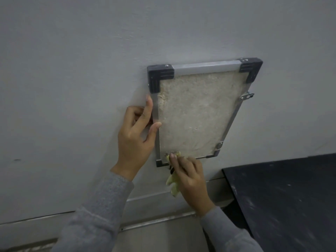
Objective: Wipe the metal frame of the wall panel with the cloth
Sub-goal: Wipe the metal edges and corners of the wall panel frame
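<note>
A rectangular wall panel with a speckled beige face [195,113] hangs on the grey wall, edged by a metal frame [204,66] with dark plastic caps on its two upper corners. My left hand [135,132] grips the frame's left side bar, fingers behind it and thumb on its front. My right hand [190,177] holds a yellow-green cloth [173,183] and presses its upper end against the bottom bar, close to the lower left corner. The rest of the cloth hangs below my fingers.
A dark tabletop [283,200] with pale smudges stands at the lower right, close under the panel. Two small metal brackets [246,96] stick out from the frame's right side. A metal strip [158,221] runs along the wall below.
</note>
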`<action>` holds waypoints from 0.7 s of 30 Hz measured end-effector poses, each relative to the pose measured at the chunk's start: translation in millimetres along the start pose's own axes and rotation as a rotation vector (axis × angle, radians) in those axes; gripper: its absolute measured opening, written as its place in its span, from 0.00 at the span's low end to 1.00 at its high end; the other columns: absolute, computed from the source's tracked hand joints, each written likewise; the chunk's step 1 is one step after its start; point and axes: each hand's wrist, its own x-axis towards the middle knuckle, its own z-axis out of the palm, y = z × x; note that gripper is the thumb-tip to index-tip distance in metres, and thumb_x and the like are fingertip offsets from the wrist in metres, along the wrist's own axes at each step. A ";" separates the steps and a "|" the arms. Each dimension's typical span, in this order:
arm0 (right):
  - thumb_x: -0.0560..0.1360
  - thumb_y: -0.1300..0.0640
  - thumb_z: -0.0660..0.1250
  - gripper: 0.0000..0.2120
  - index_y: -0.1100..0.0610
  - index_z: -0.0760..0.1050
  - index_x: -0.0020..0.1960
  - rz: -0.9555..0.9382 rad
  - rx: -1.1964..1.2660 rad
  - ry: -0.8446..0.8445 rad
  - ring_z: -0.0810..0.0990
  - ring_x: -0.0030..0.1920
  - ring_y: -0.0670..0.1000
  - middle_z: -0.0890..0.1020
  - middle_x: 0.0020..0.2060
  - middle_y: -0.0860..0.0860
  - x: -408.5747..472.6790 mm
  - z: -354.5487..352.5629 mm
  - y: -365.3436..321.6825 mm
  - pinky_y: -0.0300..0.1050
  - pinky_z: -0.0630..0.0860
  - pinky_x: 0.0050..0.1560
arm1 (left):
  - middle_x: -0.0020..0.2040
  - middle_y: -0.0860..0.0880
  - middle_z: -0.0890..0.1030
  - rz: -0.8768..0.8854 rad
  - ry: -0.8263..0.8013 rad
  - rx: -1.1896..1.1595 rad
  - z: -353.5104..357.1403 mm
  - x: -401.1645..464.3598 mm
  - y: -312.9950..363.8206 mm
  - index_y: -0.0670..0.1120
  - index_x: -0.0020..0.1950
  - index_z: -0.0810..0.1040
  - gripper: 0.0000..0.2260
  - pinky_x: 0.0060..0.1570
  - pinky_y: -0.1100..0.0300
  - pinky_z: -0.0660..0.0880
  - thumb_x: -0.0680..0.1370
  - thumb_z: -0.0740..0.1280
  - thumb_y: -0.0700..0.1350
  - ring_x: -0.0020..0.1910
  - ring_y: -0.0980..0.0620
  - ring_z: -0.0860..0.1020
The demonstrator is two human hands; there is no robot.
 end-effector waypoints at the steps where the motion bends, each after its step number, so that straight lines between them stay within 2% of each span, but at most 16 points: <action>1: 0.74 0.64 0.70 0.18 0.62 0.75 0.64 0.010 -0.004 0.044 0.76 0.46 0.57 0.75 0.55 0.54 9.7 -4.5 3.4 0.48 0.75 0.50 | 0.48 0.48 0.68 0.002 0.000 0.004 -0.2 0.0 -0.1 0.38 0.71 0.66 0.24 0.45 0.63 0.76 0.78 0.68 0.42 0.42 0.51 0.72; 4: 0.71 0.71 0.70 0.21 0.65 0.74 0.64 0.076 -0.044 0.107 0.79 0.43 0.60 0.78 0.54 0.58 35.1 -5.9 14.8 0.49 0.74 0.52 | 0.48 0.47 0.68 -0.003 0.000 0.016 0.3 0.5 -0.1 0.38 0.71 0.66 0.24 0.46 0.64 0.75 0.77 0.69 0.41 0.42 0.51 0.72; 8: 0.75 0.69 0.68 0.16 0.65 0.76 0.62 0.040 -0.141 0.050 0.81 0.42 0.61 0.82 0.50 0.60 29.6 8.2 21.2 0.52 0.78 0.48 | 0.46 0.44 0.70 -0.009 0.003 0.036 1.9 2.5 -0.2 0.36 0.70 0.67 0.24 0.48 0.69 0.72 0.77 0.69 0.40 0.42 0.52 0.71; 11: 0.75 0.69 0.68 0.16 0.65 0.76 0.63 0.048 -0.159 0.022 0.77 0.43 0.60 0.79 0.53 0.59 12.6 15.8 22.1 0.53 0.78 0.45 | 0.45 0.42 0.71 -0.011 -0.001 0.045 2.1 3.0 -0.2 0.35 0.70 0.67 0.24 0.47 0.68 0.73 0.77 0.69 0.39 0.42 0.53 0.71; 15: 0.81 0.66 0.58 0.13 0.65 0.77 0.62 0.042 -0.127 0.014 0.71 0.45 0.58 0.72 0.56 0.57 2.9 18.0 23.9 0.53 0.78 0.44 | 0.46 0.44 0.70 -0.010 0.007 0.057 3.0 0.6 1.0 0.36 0.70 0.67 0.24 0.47 0.68 0.73 0.77 0.69 0.40 0.42 0.53 0.71; 18: 0.82 0.65 0.54 0.15 0.65 0.77 0.61 0.065 -0.109 -0.019 0.71 0.45 0.58 0.77 0.54 0.58 0.2 14.3 21.8 0.53 0.78 0.44 | 0.47 0.47 0.68 -0.017 0.020 0.064 4.2 -1.1 2.7 0.37 0.71 0.66 0.24 0.47 0.67 0.73 0.78 0.68 0.41 0.42 0.51 0.71; 21: 0.81 0.65 0.53 0.16 0.65 0.77 0.61 0.103 -0.081 -0.079 0.71 0.45 0.56 0.83 0.49 0.59 -2.3 8.9 15.8 0.52 0.79 0.42 | 0.48 0.47 0.68 -0.026 0.029 0.074 4.3 -1.7 4.3 0.38 0.71 0.66 0.23 0.45 0.64 0.74 0.78 0.68 0.41 0.42 0.51 0.71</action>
